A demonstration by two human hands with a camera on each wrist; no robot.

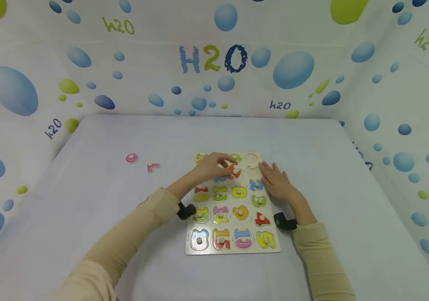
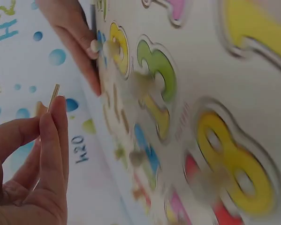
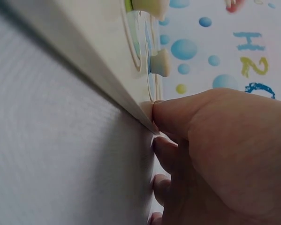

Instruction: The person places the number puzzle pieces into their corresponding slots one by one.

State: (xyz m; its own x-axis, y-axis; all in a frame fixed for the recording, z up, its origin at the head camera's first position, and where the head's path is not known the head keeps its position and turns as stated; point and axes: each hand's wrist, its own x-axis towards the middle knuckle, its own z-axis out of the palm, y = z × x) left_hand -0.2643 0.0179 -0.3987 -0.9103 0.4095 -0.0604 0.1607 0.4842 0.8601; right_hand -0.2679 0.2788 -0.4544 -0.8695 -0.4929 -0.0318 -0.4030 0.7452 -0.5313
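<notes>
My left hand (image 1: 214,166) pinches an orange-red number puzzle piece (image 1: 235,171) above the upper part of a wooden number puzzle board (image 1: 233,253). In the left wrist view the piece (image 2: 54,96) shows edge-on between thumb and fingertips, held apart from the board. My right hand (image 1: 277,182) rests at the board's upper right edge, fingers stretched out. The right wrist view shows its thumb (image 3: 170,115) on the board's edge and the other fingertips down beside it. Colourful number pieces with round knobs sit in the board; an unfilled recess (image 1: 252,160) shows at the top right.
Left of the board, a pink oval piece (image 1: 132,158) and a pink piece shaped like a 7 (image 1: 152,167) lie loose on the white tabletop (image 1: 105,200). A white backdrop (image 1: 184,25) with blue and green spots stands around the table.
</notes>
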